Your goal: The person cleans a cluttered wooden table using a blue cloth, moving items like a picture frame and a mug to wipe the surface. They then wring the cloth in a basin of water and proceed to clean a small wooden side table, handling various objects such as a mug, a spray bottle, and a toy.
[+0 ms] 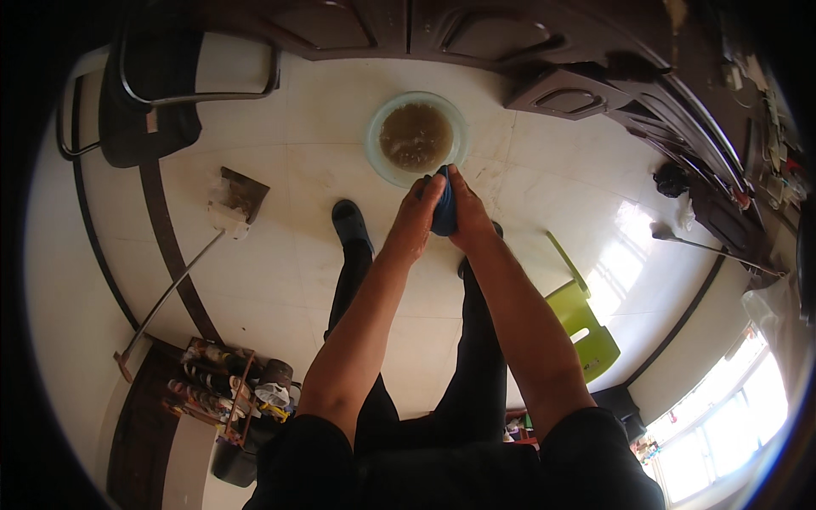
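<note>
A bunched blue cloth (445, 213) is squeezed between my two hands in front of me. My left hand (417, 213) grips it from the left, its thumb laid along the top. From the other side my right hand (467, 213) presses on the same cloth, fingers wrapped around it. Just beyond my fingertips a pale green basin (375, 153) stands on the floor. Murky brown water (415, 137) with some froth fills its bottom. Part of the basin's near rim is hidden behind my hands.
A long-handled dustpan (239, 197) lies to the left, near a black metal-framed chair (150, 134). Dark cabinets (408, 32) line the far side. At right are a green plastic stool (580, 319) and an open cabinet door (567, 95). A shoe rack (239, 395) stands at lower left.
</note>
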{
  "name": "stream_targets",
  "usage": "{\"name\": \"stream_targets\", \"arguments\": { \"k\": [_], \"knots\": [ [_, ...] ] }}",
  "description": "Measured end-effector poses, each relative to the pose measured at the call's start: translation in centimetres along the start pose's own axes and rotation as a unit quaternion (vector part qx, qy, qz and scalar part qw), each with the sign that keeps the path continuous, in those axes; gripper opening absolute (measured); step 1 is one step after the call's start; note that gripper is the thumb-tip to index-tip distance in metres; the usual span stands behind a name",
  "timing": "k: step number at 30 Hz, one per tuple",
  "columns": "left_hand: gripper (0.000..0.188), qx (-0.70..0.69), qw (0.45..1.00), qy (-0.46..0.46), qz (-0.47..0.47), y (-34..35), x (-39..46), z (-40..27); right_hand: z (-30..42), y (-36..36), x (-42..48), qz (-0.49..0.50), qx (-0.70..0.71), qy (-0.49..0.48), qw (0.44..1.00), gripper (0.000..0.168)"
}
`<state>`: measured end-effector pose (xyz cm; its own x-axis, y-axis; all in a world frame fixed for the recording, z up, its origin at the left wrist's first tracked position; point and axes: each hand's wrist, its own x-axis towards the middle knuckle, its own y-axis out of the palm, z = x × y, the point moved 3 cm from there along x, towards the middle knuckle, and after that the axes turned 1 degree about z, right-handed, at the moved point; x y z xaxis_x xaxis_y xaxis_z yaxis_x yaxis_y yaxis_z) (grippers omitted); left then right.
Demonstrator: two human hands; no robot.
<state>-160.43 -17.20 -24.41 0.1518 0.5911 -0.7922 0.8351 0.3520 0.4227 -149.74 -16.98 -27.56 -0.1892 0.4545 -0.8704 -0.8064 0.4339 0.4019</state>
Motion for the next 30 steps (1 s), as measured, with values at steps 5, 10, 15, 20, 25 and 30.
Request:
{"name": "stream_targets", "arguments": {
  "k": [5,10,15,20,25,30],
  "knots": [
    [0.035,0.192,0.953,0.210,-0.108,0.6,-3.8,-1.9,1.2,5.0,-8.0,0.042,0.073,0.063,0.994,0.049],
    [0.020,0.554,0.684,0.474,-0.011,3.1,-9.3,-8.0,3.7,8.1,-16.1,0.154,0.051,0.040,0.986,0.061],
    [0.049,0.195,0.962,0.125,0.142,4.5,-13.8,-12.1,5.3,11.6,-21.2,0.188,-0.112,0.051,0.974,0.042],
    [0.035,0.223,0.942,0.025,0.250,6.7,-15.3,-16.3,5.9,13.1,-21.9,0.284,-0.069,0.102,0.951,0.047],
    [0.019,0.197,0.950,0.007,0.244,7.2,-16.4,-16.7,5.9,13.8,-23.7,0.271,-0.018,0.088,0.958,0.051],
    [0.018,0.165,0.963,0.126,0.173,6.6,-16.3,-15.5,6.3,13.7,-23.3,0.200,-0.114,0.032,0.973,0.055]
  ]
}}
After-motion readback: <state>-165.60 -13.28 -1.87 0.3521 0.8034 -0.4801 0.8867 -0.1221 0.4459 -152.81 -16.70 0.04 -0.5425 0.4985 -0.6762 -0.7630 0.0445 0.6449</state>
